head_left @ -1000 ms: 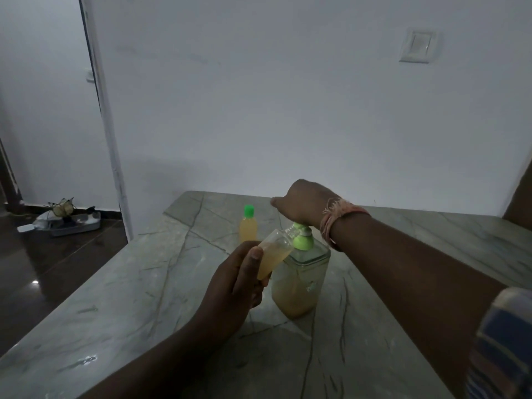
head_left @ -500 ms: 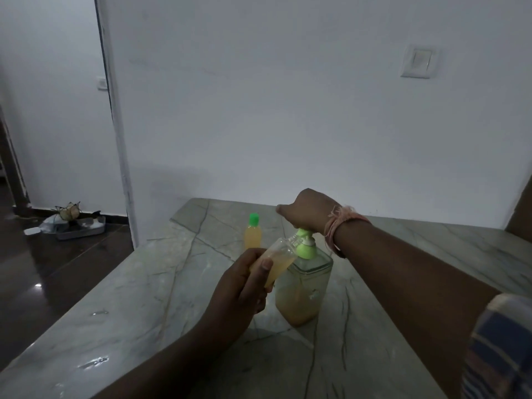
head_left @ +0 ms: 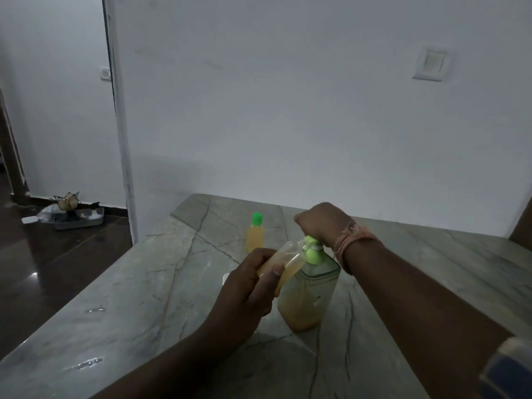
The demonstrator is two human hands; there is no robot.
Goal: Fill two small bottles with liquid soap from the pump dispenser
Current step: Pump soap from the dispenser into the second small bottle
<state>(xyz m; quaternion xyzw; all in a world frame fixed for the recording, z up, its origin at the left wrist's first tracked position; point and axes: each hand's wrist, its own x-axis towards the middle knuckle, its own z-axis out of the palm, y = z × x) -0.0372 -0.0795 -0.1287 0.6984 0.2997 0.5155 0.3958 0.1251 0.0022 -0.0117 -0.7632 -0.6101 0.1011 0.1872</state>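
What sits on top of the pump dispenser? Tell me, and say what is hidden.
The right hand presses on the green pump head of the dispenser. The hand hides the pump's top. The spout meets the mouth of the small bottle held by the left hand.

left hand (head_left: 247,286) gripping, right hand (head_left: 322,223) seemingly pressing

1. A single head-worn wide-angle view looks forward and down from behind both forearms, close above the table (head_left: 121,312).
2. Beyond the right hand (head_left: 322,223) it faces a white wall (head_left: 288,110).
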